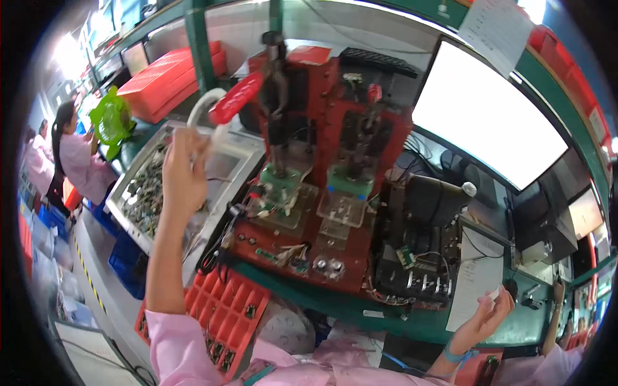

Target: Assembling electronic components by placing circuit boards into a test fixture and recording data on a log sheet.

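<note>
My left hand (185, 170) is raised at the left of the red test fixture (302, 251), fingers curled and somewhat blurred. Right at its fingertips is a white curved loop (205, 103); whether I grip it is unclear. Beside the loop a red clamp handle (237, 98) slants up to the black toggle clamp. Under the two clamps sit green circuit boards (280, 186) on clear plates. My right hand (486, 316), with a blue wrist strap (457, 352), is over the bench at the right. Its fingers are bent together, with a small white bit (494, 293) at the tips.
A white-rimmed tray (222, 186) of small parts lies left of the fixture. A red compartment tray (238, 299) stands at the near edge. A black fixture (412, 270), a paper sheet (473, 289) and a bright monitor (489, 109) are to the right. A green fan (111, 122) and other people are farther left.
</note>
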Motion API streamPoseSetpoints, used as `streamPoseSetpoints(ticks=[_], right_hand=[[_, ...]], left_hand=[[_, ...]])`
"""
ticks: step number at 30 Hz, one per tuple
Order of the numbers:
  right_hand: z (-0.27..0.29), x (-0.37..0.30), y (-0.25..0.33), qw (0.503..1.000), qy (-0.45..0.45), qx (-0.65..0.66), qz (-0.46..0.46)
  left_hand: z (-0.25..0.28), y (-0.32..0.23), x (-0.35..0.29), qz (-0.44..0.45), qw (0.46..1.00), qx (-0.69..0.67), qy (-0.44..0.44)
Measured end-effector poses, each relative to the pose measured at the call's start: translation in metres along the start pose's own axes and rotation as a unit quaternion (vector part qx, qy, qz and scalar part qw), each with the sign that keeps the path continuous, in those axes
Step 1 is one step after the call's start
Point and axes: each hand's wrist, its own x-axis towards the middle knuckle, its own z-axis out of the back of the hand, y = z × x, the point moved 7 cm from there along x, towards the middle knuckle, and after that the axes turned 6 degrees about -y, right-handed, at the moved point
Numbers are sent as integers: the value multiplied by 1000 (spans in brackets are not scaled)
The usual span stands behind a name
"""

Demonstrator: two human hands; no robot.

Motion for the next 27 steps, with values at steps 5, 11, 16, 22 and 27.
streamPoseSetpoints(ticks=[5, 11, 16, 22, 27], right_hand=[[-11, -3, -2, 999, 24, 22, -5], [-6, -11, -12, 996, 80, 47, -6], [2, -22, -30, 976, 109, 133, -130], [-31, -48, 21, 876, 438, 197, 41], [-48, -118, 41, 830, 507, 162, 166]], left_hand=[[-118, 38, 115, 8, 964, -256, 65], [-149, 52, 110, -151, 982, -61, -96], [-38, 28, 66, 168, 986, 24, 3], [38, -77, -95, 59, 951, -291, -89], [19, -170, -223, 165, 836, -426, 305]])
